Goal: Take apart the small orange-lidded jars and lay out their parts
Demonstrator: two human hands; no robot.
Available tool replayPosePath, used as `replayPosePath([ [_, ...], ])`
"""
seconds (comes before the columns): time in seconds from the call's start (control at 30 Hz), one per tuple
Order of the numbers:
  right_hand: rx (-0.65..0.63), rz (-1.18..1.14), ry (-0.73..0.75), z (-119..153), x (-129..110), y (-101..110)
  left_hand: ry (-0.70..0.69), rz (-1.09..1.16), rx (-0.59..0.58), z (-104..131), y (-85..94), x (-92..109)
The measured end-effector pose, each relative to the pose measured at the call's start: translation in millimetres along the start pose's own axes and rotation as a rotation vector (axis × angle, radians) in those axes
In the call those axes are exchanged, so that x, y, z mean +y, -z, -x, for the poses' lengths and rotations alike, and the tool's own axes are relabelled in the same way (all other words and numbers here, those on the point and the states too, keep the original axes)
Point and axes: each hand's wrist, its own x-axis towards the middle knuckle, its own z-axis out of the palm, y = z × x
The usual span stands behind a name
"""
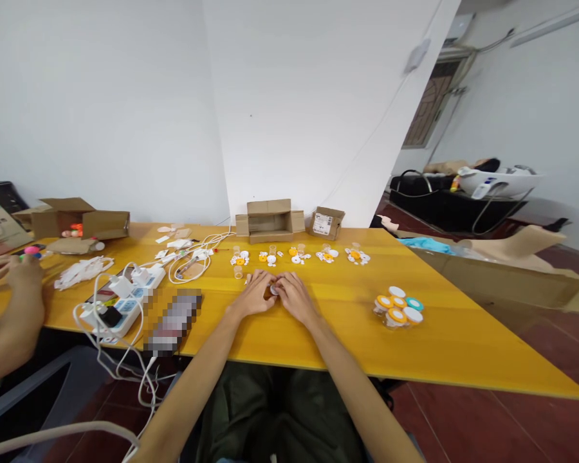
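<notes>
My left hand (256, 294) and my right hand (294, 296) meet over the middle of the table, fingers bent inward. Between their fingertips is a small whitish round piece (273, 290); its kind is too small to make out, and both hands grip it. Just beyond them lies a row of small groups of white and orange plastic parts (296, 259), with small clear cups (273, 250) among them. Another clear cup (238, 272) stands beside my left hand. To the right, several clear jars with white, orange and teal lids (397, 315) are clustered together.
Two open cardboard boxes (270, 235) (327, 223) stand by the wall. On the left are a power strip (134, 308) with trailing cables, a phone (174, 321), crumpled white material (83, 271) and another box (107, 224). Another person's hands (24, 273) work at far left.
</notes>
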Motion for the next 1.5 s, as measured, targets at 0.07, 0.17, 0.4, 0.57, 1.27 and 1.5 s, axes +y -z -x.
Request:
replayPosePath([
  [0.07, 0.007, -0.011, -0.007, -0.2, 0.1, -0.1, -0.002, 0.002, 0.001, -0.2, -0.5, 0.2],
  [0.17, 0.007, -0.021, -0.015, -0.1, 0.0, -0.3, 0.011, 0.007, -0.009, -0.7, -0.3, 1.4],
  [0.4, 0.002, -0.035, 0.003, 0.4, -0.6, 2.1, 0.083, 0.008, -0.073, -2.5, 3.5, 5.6],
  [0.57, -0.003, -0.047, 0.005, -0.2, -0.5, 2.7, 0.085, 0.006, -0.079, -3.1, 3.9, 5.7],
  [1.27, 0.130, -0.363, -0.190, -7.8, -9.9, 11.8, 0.019, 0.075, 0.183, -6.9, 2.2, 1.3],
  [1.5, 0.095, -0.549, -0.259, -9.4, -9.4, 8.1, 0.012, 0.076, 0.197, -6.3, 0.8, 1.0],
])
